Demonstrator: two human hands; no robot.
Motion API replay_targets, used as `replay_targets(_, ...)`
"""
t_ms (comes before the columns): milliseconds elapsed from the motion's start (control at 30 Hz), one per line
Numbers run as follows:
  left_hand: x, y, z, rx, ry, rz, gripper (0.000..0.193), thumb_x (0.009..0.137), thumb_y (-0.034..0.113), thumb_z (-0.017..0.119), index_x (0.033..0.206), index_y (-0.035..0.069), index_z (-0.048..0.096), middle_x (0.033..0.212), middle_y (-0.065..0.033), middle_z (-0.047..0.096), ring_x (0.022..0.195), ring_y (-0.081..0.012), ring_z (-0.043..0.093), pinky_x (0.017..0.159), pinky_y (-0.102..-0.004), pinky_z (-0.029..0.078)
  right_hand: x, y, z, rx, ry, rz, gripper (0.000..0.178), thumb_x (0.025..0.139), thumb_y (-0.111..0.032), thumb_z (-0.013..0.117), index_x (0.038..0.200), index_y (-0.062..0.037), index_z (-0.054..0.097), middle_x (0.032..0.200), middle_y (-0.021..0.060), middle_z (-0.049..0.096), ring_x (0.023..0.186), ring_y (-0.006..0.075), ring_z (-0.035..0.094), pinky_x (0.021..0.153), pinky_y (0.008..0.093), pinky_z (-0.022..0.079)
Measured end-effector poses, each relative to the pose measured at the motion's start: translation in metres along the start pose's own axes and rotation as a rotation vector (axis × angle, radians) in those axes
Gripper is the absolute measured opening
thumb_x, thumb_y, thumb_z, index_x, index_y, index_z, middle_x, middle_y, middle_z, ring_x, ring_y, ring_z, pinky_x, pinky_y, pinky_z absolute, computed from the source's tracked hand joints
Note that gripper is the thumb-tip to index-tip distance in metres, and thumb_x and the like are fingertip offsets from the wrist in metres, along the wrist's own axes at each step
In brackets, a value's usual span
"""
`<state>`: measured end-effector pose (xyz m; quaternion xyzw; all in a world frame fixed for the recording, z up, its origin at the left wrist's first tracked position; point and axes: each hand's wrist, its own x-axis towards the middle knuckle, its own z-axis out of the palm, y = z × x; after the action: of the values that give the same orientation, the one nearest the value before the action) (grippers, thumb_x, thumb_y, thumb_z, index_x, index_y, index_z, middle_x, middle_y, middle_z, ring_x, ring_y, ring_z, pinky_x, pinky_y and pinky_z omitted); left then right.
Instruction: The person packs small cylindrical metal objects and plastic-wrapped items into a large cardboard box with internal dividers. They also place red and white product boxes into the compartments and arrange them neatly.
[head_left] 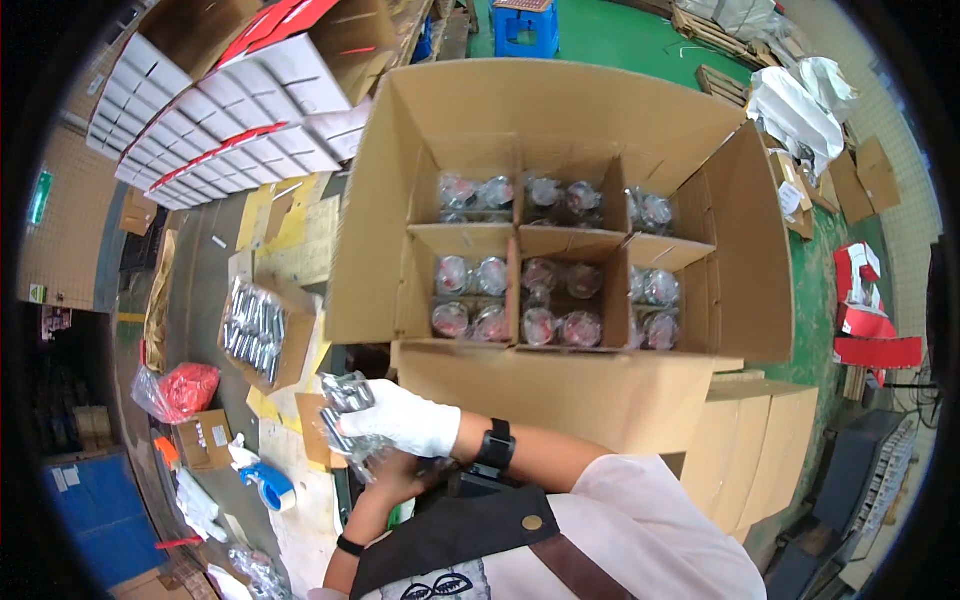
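My right hand (405,418), in a white glove, is closed around shiny metal cylinders in clear plastic (345,393). Some of the crinkled plastic hangs below its fingers. My bare left hand (398,477) is just beneath, close against the plastic, its fingers mostly hidden. Beyond both hands stands a large open cardboard box (440,100), split into compartments by cardboard dividers (517,285). Plastic-wrapped round items with metallic tops (491,275) sit in its compartments, some showing red.
Left of the big box, a small carton (292,345) holds several metal tubes. A red plastic bag (188,390) and a blue tape dispenser (268,487) lie nearby. White boxes (230,110) are stacked at the far left. Closed cartons (760,440) stand at the right.
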<state>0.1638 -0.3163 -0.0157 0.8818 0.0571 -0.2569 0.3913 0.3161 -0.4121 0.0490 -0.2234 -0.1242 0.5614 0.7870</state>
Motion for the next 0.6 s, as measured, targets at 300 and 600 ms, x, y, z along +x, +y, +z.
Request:
replay_targets(300, -0.106, -0.115, 0.008, -0.297, -0.05, -0.212, 0.046, 0.076, 0.007, 0.074, 0.119, 0.005, 0.057, 0.105, -0.0083, 0.063, 0.091, -0.0182, 0.06, 0.078, -0.0305, 0.049, 0.049, 0.145, 0.091, -0.101, -0.127, 0.055, 0.031, 0.08, -0.015, 0.073, 0.105, -0.0003, 0.061, 0.088, 0.0021, 0.062, 0.078, 0.0093, 0.054, 0.068, 0.0263, 0.047)
replay_targets(600, -0.095, -0.088, -0.002, -0.983, -0.175, -0.196, 0.036, 0.081, 0.007, 0.073, 0.111, 0.004, 0.054, 0.089, -0.004, 0.064, 0.068, -0.0103, 0.059, 0.06, -0.0234, 0.048, -0.215, 0.013, 0.042, -0.514, 0.801, 0.174, 0.045, 0.077, -0.013, 0.069, 0.116, 0.0056, 0.058, 0.104, 0.0112, 0.065, 0.092, 0.0162, 0.062, 0.079, 0.031, 0.052)
